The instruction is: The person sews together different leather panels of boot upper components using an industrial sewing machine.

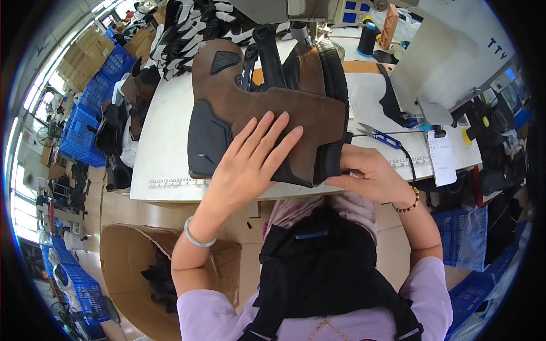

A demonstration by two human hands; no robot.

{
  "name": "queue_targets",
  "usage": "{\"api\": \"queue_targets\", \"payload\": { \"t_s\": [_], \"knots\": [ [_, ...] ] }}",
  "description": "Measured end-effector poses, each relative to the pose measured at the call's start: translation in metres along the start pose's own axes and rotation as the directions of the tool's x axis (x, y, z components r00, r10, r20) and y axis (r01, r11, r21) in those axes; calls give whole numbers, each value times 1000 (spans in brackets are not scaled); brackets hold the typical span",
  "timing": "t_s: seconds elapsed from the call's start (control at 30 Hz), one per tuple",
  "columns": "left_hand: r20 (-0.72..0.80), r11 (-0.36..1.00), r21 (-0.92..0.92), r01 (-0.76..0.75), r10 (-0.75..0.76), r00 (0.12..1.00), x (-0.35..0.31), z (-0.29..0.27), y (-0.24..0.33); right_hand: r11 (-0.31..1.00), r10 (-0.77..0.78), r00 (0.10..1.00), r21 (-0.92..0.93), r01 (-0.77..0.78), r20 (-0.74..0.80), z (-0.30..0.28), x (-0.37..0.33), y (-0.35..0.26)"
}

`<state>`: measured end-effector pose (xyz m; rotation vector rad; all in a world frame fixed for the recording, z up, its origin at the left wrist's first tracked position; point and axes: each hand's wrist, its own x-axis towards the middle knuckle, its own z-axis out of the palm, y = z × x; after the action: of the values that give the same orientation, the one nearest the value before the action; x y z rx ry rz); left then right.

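"What's at the left?"

"Far left, blue crates (85,128); lower left, a cardboard box (126,270). Then the white table (162,142) begins."

"And the left hand (250,153)?"

"Left of centre, lying flat on a brown leather piece (250,99), fingers slightly spread and gripping nothing. If that palm pressed unevenly, I think the leather could pucker or turn."

"So where's the piece?"

"Upper centre, on the table, its lower edge near the front. Pulled too far down, it might sag over that edge and drag itself crooked."

"The right hand (367,167)?"

"Right of centre, curled narrow at the piece's black lower-right edge. Some fingertips are hidden, so I can't tell whether it truly pinches. A loose hold could let that edge slip."

"Anything risky beside it?"

"Just above, blue-handled snips (384,137) point toward the leather; a nudge could scratch it. Their cord (410,162) runs down close to the right wrist, where a sideways sweep could snag it."

"Further right?"

"The pale sewing machine (449,57), upper right. I can't make out whether its needle meets the leather; if it does, a sudden tug might bend it."
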<state>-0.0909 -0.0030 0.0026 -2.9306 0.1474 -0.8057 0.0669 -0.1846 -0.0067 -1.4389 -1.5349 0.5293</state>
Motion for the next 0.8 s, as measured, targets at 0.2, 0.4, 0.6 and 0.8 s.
{"api": "queue_targets", "payload": {
  "t_s": [0.2, 0.4, 0.6, 0.8],
  "knots": [
    [-3, 990, -135, 32, -33, 999, 2, -15, 3, 991, -133, 991, 35, 132, 9, -2, -5, 7],
    [47, 990, -128, 53, -48, 998, 3, -22, 7, 992, -120, 993, 47, 119, 10, -1, -7, 2],
    [54, 1000, 16, 22, -23, 998, 2, -16, 4, 993, -115, 988, 14, 115, 98, -1, -5, 12],
    [108, 999, 52, -1, -5, 994, 2, -16, 1, 984, -140, 990, 117, 137, 16, 8, -2, 16]
  ]
}}
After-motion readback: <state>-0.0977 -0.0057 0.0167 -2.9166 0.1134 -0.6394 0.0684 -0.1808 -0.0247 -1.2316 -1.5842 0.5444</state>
